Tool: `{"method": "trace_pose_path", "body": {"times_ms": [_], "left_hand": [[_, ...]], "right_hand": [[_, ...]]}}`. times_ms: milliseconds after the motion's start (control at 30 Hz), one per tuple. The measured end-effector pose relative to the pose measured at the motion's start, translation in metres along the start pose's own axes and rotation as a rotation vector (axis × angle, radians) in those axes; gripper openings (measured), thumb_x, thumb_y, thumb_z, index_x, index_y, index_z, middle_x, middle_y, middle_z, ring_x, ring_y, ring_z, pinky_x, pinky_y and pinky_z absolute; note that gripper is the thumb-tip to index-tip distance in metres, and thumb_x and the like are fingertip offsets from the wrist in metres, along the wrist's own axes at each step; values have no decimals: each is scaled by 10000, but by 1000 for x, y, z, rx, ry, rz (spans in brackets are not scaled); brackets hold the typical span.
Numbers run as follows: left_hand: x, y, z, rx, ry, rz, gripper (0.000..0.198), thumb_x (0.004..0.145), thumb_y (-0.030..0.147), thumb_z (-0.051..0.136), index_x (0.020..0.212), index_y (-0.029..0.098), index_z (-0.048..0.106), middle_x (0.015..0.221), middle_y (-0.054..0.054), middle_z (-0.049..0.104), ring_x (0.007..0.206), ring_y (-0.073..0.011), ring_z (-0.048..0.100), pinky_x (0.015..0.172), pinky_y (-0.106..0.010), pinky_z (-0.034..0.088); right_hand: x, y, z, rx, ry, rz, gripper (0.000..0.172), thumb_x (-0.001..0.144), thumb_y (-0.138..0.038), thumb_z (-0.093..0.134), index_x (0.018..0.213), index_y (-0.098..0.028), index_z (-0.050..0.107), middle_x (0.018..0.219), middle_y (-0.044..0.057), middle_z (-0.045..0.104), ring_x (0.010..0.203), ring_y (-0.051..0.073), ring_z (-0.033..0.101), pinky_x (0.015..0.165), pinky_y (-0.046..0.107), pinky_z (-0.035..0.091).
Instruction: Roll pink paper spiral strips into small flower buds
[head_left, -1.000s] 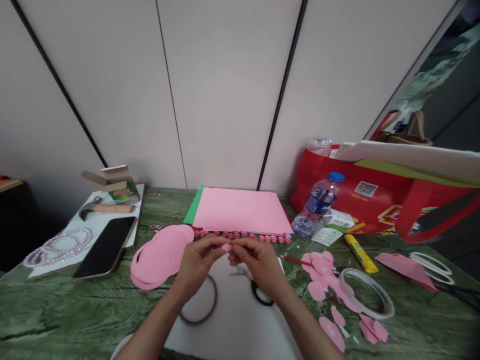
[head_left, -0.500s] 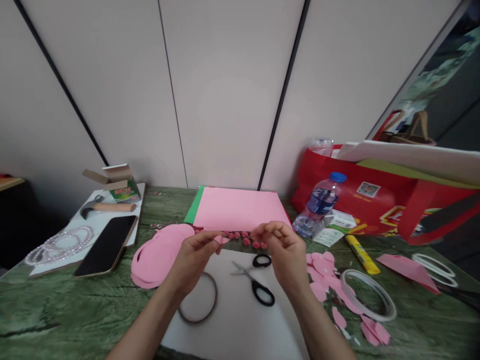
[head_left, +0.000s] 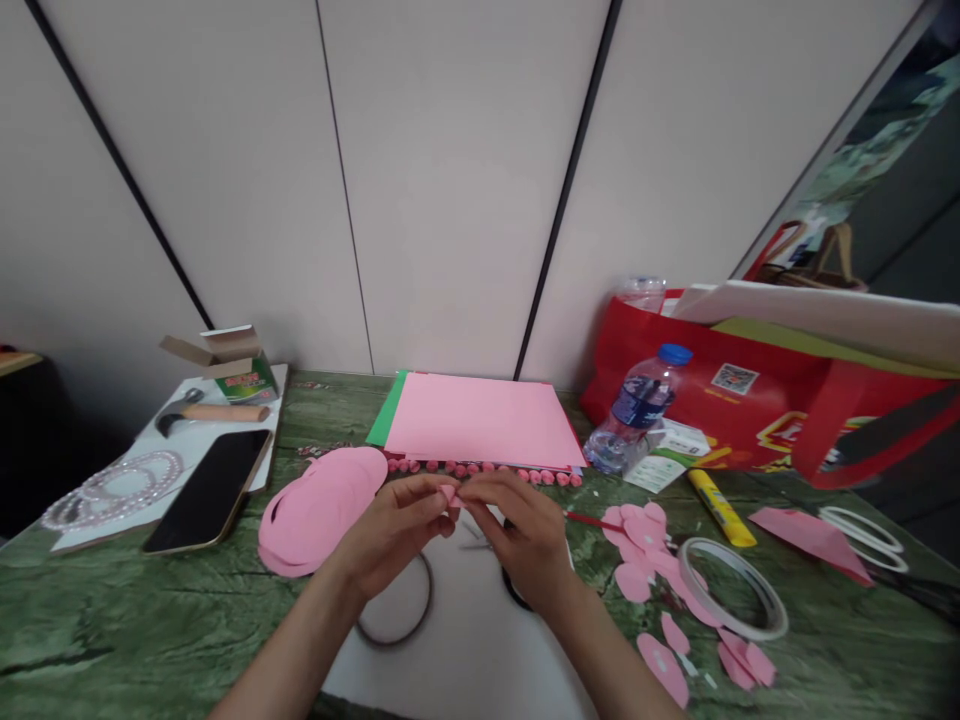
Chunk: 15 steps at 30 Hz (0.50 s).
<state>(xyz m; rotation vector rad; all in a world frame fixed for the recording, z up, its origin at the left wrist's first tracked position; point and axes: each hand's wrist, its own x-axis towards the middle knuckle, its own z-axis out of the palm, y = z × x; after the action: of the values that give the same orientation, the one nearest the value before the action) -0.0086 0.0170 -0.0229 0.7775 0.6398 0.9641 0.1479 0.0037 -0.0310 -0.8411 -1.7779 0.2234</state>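
My left hand (head_left: 401, 520) pinches a small folded or rolled piece of pink paper (head_left: 448, 494) between thumb and fingertips. From the other side my right hand (head_left: 525, 540) closes its fingertips on the same piece, so the hands meet over a white sheet (head_left: 469, 640). Black-handled scissors (head_left: 474, 540) lie on that sheet, mostly covered by my right hand. A brown ring (head_left: 397, 640) rests below my left hand. A thin red stick (head_left: 592, 520) shows beside my right hand; I cannot tell whether it is held. Behind my fingertips runs a row of small pink paper rolls (head_left: 547, 477).
Pink paper discs (head_left: 322, 515) are stacked left, near a phone (head_left: 210, 490), beads (head_left: 124, 480) and a hammer (head_left: 217, 412). Pink sheets (head_left: 480, 415) lie behind. Right: pink petals (head_left: 645, 540), a tape roll (head_left: 776, 605), a glue tube (head_left: 721, 508), a bottle (head_left: 637, 405), a red bag (head_left: 690, 350).
My right hand has moved left and down to meet my left hand and now grips the pink paper too. It covers much of the scissors, while more of the row of rolls shows.
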Motion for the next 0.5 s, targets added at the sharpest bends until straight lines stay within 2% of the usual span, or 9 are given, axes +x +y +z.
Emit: {"method": "trace_pose_path", "body": {"times_ms": [100, 333, 500], "left_hand": [[0, -1, 1, 9, 4, -4, 100, 681, 134, 670, 778, 117, 679, 735, -44, 614, 689, -117, 523, 645, -260, 400], [1, 0, 0, -11, 7, 27, 108, 647, 134, 696, 751, 110, 684, 764, -36, 615, 656, -100, 516, 645, -246, 387], [0, 1, 2, 2, 27, 7, 86, 653, 147, 693, 735, 126, 679, 764, -35, 604, 686, -112, 511, 628, -250, 384]], "right_hand": [[0, 0, -2, -23, 26, -49, 151, 792, -99, 513, 857, -190, 615, 784, 47, 648, 749, 152, 606, 684, 274, 507], [-1, 2, -3, -60, -45, -126, 162, 805, -102, 505, 880, -199, 612, 851, 53, 654, 787, 146, 608, 668, 259, 507], [-2, 3, -2, -67, -64, -100, 156, 806, -101, 500, 888, -192, 596, 836, 55, 639, 786, 148, 593, 683, 270, 498]]}}
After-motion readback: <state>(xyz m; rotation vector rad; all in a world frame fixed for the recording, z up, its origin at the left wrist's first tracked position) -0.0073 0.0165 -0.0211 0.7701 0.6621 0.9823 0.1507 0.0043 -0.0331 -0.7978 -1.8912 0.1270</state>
